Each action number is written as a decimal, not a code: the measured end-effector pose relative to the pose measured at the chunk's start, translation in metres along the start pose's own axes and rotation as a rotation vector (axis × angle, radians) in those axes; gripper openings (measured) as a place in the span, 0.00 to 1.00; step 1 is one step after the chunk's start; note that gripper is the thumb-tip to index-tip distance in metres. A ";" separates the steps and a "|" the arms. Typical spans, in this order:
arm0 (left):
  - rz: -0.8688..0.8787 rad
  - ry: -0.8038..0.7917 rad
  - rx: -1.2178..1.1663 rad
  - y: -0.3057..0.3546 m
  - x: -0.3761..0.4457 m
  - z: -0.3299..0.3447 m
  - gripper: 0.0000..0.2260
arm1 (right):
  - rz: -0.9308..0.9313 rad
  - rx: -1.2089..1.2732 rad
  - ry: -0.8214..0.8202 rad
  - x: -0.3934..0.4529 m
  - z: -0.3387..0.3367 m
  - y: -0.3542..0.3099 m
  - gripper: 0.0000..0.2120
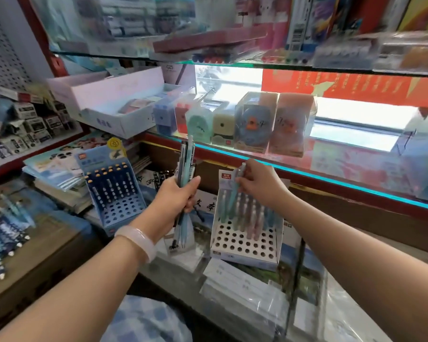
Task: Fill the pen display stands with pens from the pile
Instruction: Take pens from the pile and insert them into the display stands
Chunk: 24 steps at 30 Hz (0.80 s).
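Our left hand (pixel 181 193) grips a spare bundle of pens (pixel 186 169) upright, ready to feed; our right hand (pixel 258 182) pinches one pen (pixel 241 172) over the white stand (pixel 245 239) on the right.

left hand (pixel 177 193) grips bundle of pens (pixel 186 169) upright | right hand (pixel 260 183) pinches one pen (pixel 241 172) above white stand (pixel 245 239), back rows filled, front holes bare | blue stand (pixel 116 196) to the left, part filled | pen pile (pixel 3 233) far left on worktop (pixel 47 245) | pale bangle (pixel 140 239) on left wrist
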State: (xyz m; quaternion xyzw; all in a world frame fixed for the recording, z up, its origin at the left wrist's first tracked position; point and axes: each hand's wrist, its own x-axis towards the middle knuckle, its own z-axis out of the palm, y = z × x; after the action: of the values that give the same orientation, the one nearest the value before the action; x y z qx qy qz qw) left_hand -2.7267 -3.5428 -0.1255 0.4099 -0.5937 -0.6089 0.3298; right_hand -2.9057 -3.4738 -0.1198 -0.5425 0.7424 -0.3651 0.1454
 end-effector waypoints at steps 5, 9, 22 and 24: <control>-0.030 0.035 0.005 -0.014 0.004 -0.013 0.08 | -0.001 -0.031 0.007 0.004 0.001 0.005 0.02; -0.051 0.032 0.026 -0.022 0.006 -0.013 0.09 | 0.013 -0.029 0.009 0.004 0.001 0.011 0.03; -0.025 -0.017 0.031 -0.037 0.004 -0.017 0.08 | 0.039 -0.361 -0.055 0.003 0.038 0.019 0.04; -0.030 -0.020 0.019 -0.037 0.004 -0.018 0.07 | 0.028 -0.404 -0.051 0.002 0.041 0.019 0.08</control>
State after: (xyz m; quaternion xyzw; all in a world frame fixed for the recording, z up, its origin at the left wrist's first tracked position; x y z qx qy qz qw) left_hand -2.7093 -3.5516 -0.1623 0.4157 -0.5965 -0.6123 0.3106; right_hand -2.8946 -3.4889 -0.1614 -0.5594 0.8041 -0.1929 0.0572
